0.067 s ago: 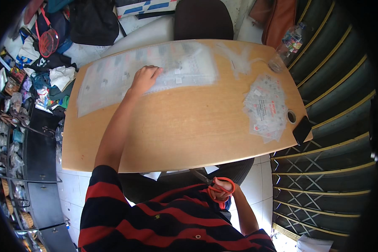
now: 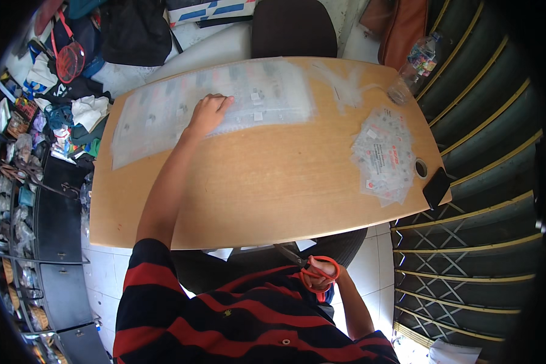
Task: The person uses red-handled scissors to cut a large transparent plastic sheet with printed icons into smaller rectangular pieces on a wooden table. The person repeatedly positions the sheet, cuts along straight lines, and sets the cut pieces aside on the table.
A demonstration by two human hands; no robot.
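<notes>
My left hand (image 2: 209,113) lies on a long stretch of translucent printed plastic sheeting (image 2: 279,91) along the far side of the table, near its lower edge. The fingers are lightly bent, rest on the plastic and point to the right. Close to my body, below the table's front edge, my right hand (image 2: 319,274) is closed around the red handles of a pair of scissors (image 2: 291,255). Their dark blades point up and to the left, toward the table edge.
The wooden table (image 2: 255,182) carries a pile of printed plastic pieces (image 2: 382,158) at right and thin clear offcuts (image 2: 343,88) behind them. A plastic bottle (image 2: 415,67) stands by the far right corner, a black phone (image 2: 436,188) at the right edge. A folding metal gate (image 2: 467,242) flanks the right.
</notes>
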